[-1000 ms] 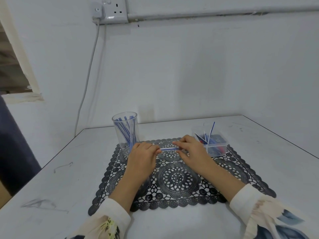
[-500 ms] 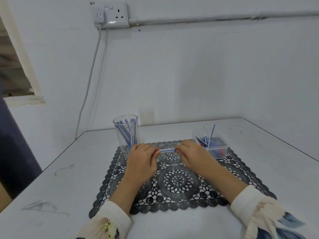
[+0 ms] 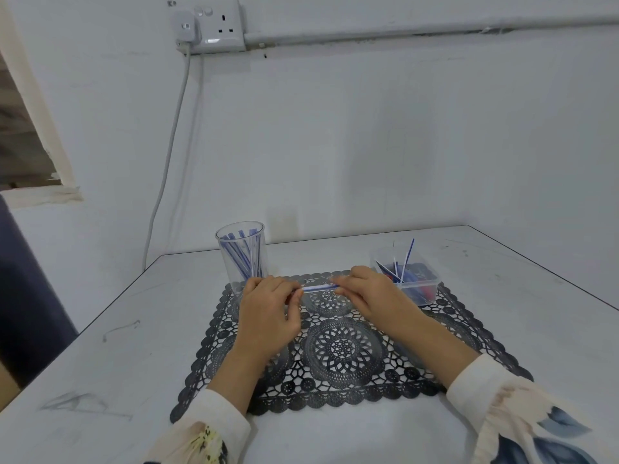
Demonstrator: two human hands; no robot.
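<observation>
A person's left hand (image 3: 268, 311) and right hand (image 3: 371, 294) hold a thin blue-and-white plastic stick (image 3: 320, 288) level between them at the centre of the frame, each hand pinching one end with curled fingertips, just above a black lace-patterned placemat (image 3: 341, 349) on a white table (image 3: 100, 363). Behind the left hand, left of centre, a clear plastic tumbler (image 3: 242, 254) stands upright at the mat's far left corner, holding a bundle of similar blue-and-white sticks. At centre right, beside the right hand, a shallow clear plastic tub (image 3: 407, 279) on the mat's far right corner holds more sticks, a few leaning up over its rim, with blue and red items below. In the upper left of the frame, a white wall socket (image 3: 214, 25) carries a plugged-in adapter whose grey cable (image 3: 167, 162) runs down the wall.
</observation>
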